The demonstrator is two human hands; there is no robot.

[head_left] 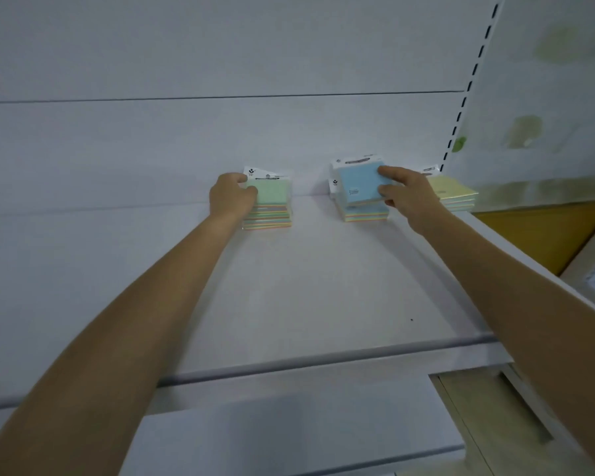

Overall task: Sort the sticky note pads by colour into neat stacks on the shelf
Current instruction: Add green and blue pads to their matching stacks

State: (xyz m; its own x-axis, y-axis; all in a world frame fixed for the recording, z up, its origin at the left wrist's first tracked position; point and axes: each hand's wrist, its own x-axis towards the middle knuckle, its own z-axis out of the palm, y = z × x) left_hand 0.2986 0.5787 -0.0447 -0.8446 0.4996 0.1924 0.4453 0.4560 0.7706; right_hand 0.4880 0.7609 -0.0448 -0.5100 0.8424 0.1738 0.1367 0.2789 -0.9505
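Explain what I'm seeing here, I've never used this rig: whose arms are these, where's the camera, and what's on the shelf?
There is no machine here. These are a person's bare arms, filmed by one wide-angle camera worn on the head, looking forward and down. On the white shelf stand three stacks of packaged sticky note pads. The left hand grips the green-topped stack at its left edge. The right hand pinches a blue pad, tilted over the middle stack. A yellow-topped stack sits furthest right, partly behind that hand.
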